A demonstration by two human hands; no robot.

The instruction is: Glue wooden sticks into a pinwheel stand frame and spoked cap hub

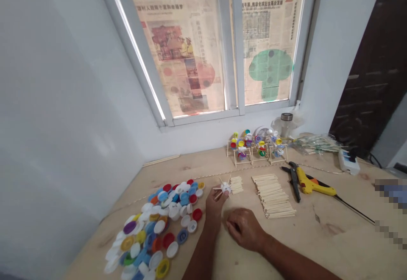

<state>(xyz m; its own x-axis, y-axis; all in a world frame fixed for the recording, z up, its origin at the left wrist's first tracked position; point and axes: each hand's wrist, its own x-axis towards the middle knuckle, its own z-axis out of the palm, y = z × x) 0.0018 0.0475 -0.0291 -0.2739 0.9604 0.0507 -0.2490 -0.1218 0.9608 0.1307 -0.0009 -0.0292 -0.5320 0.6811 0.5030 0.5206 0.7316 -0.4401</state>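
Note:
My left hand [214, 207] pinches a white bottle cap [225, 188] that has several thin wooden sticks sticking out around it like spokes. Just to its right, my right hand [246, 228] rests on the tabletop with its fingers curled into a loose fist, and nothing shows in it. A small bunch of short sticks [236, 185] lies beside the held cap. Farther right is a larger row of longer sticks [274, 196]. Left of my hands spreads a heap of coloured bottle caps [159, 223], mostly white, blue, red and yellow.
Several small stick-and-cap wheels on stands [242, 151] line the back of the wooden table [305, 246]. At the right lie dark-handled cutters [295, 184] and a yellow glue gun [313, 183] with its cord. Behind them are a power strip [349, 162], bagged sticks [318, 143] and a glass jar [286, 124].

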